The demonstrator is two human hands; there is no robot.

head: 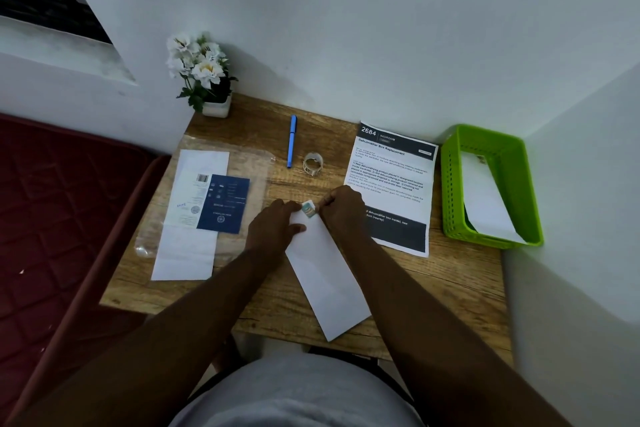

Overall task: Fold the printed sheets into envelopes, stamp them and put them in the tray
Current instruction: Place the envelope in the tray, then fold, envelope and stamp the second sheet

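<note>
Your left hand (277, 224) lies on the far end of the white envelope (327, 274), its fingers mostly straight and pressing the paper flat near the middle of the surface (450, 284). Your right hand (343, 206) pinches a small stamp (308, 209) with curled fingers at the envelope's far corner. The envelope runs diagonally toward the surface's near edge. A printed sheet (394, 184) lies just right of your right hand. The green tray (450, 184) stands at the right edge with a white envelope inside it. A stamp roll (313, 164) and a blue pen (292, 141) lie toward the far edge. The envelope pack (204, 204) lies near the left edge.
</note>
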